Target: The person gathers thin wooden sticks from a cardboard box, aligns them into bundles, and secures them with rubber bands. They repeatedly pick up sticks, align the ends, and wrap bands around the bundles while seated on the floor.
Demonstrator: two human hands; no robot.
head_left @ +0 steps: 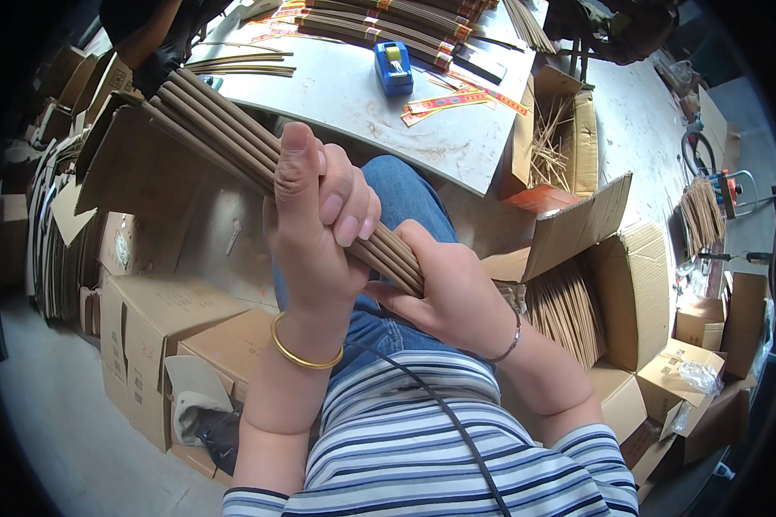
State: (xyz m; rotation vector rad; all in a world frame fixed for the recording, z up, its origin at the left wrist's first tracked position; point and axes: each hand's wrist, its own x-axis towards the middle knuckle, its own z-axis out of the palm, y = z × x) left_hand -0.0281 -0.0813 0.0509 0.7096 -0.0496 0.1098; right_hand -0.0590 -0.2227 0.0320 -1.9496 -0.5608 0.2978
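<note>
- Head view: left hand (319,198) curled firmly around the middle of a bundle of thin brown sticks (220,125), thumb pointing up.
- Right hand (453,280) closed on the bundle's near end; far end slants out beyond the left hand.
- Right of the right hand: open carton (647,284) holding similar sticks. Ahead of both: tabletop (336,108) with blue tape dispenser (394,71).
- Judged: light, stiff, brittle singly; likely to slide lengthwise. Best grip: mid-bundle, ends cupped, no bending.

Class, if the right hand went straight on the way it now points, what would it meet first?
Beyond the bundle of brown sticks that the right hand holds, probably the left hand; depth is unclear.
</note>
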